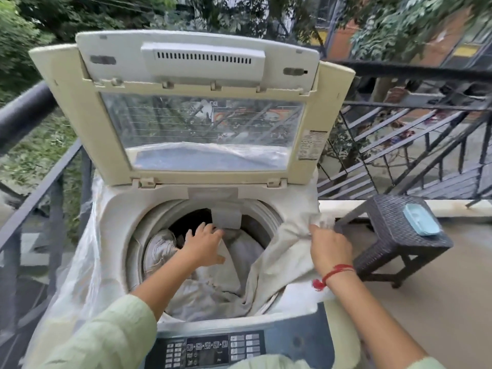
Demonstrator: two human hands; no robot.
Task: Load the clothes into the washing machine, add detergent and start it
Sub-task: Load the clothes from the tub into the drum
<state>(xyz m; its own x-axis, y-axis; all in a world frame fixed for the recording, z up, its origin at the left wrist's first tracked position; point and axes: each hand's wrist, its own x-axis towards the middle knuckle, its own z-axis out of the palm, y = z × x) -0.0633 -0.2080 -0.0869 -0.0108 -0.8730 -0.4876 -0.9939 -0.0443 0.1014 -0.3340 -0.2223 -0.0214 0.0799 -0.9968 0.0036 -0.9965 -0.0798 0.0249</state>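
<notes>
Left arm extended forward and down, pale green sleeve pushed back to the elbow. Left hand [203,246] palm down, fingers spread and slack, gripping nothing. Right arm reaches forward, forearm bare, red thread band at the wrist. Right hand [328,247] closed, fingertips pinched together at the front, knuckles up.

light: soft daylight, even | shadows: faint | blur: mild throughout | edges: wide-angle bending

Before us, clothes [213,283] lie in the washing machine [114,222], lid [202,107] raised behind; a stool [394,230] stands right, box [421,219] on it.
</notes>
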